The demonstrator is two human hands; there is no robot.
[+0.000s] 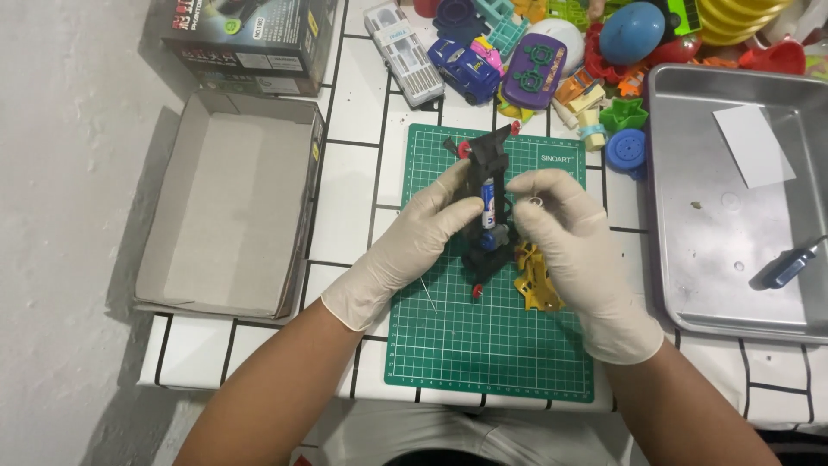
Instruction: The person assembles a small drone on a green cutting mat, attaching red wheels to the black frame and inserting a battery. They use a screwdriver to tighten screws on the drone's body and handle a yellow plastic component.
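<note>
Over a green gridded cutting mat (492, 345) on white tiles, black plastic toy-car chassis (488, 211) with red wheels stands upright, left gloved hand (412, 242) pinching its side, right gloved hand (573, 250) with fingertips pressed together beside it, yellow car shell (536, 280) just below, steel tray (733, 285) to the right.

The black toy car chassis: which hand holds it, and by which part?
The left hand grips the black chassis by its left side; the right hand touches its right side.

Near half of green cutting mat (492, 345) is open; toy pile (552, 52) blocks far side, cardboard box (228, 207) left, metal tray (742, 216) right.
</note>
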